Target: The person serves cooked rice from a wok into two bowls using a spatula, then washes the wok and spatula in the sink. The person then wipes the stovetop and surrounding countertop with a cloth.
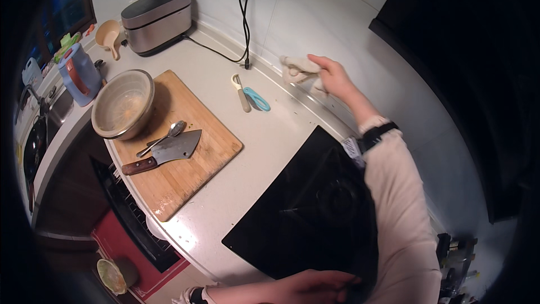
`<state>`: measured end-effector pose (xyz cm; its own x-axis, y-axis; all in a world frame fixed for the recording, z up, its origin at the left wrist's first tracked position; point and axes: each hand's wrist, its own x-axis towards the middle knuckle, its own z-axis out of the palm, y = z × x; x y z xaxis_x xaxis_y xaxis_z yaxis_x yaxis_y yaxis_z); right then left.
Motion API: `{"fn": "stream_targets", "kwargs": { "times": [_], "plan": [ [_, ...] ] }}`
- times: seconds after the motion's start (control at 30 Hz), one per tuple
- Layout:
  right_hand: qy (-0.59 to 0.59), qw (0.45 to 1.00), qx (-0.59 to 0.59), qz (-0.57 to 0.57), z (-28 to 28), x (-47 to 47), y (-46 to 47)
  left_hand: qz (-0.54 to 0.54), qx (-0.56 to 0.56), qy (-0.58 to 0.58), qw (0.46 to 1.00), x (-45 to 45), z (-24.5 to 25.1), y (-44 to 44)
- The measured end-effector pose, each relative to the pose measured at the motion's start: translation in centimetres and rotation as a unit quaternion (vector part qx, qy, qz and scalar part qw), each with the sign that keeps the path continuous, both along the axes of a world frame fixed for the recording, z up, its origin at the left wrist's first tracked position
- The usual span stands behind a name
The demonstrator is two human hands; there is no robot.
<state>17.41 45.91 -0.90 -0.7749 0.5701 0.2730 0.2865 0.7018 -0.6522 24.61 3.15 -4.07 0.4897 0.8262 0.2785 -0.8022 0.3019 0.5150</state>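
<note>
My right hand (333,77) grips a crumpled off-white cloth (299,69) at the back of the counter, by the tiled wall. My left hand (314,288) is low in the picture, over the near edge of the black glass hob (291,211); its fingertips are in shadow, so whether they hold anything cannot be told. A vegetable peeler (241,95) and a light-blue-handled tool (257,99) lie on the counter left of the cloth. On the wooden cutting board (211,152) are a cleaver (175,147) with a spoon (166,137) across its blade, and a bowl (126,105).
A rice cooker (160,25) with a black cord (244,21) stands against the wall. Left of it are a tan ladle (107,36) and a blue pitcher (80,74), near the sink (61,107). A dark range hood (447,71) overhangs the right side. A lined bin (114,276) stands below.
</note>
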Motion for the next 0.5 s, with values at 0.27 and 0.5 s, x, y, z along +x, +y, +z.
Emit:
{"fn": "stream_targets", "kwargs": {
  "times": [0.27,0.5],
  "plan": [
    [-0.122,0.944,-0.179,-0.251,5.1,28.9,-6.5,-0.093,0.044,0.074,0.992,3.2,1.9,-0.1],
    [0.062,0.791,-0.369,-0.484,3.0,58.0,-10.2,-0.218,0.067,0.234,0.945,9.7,2.9,-1.3]
  ]
}}
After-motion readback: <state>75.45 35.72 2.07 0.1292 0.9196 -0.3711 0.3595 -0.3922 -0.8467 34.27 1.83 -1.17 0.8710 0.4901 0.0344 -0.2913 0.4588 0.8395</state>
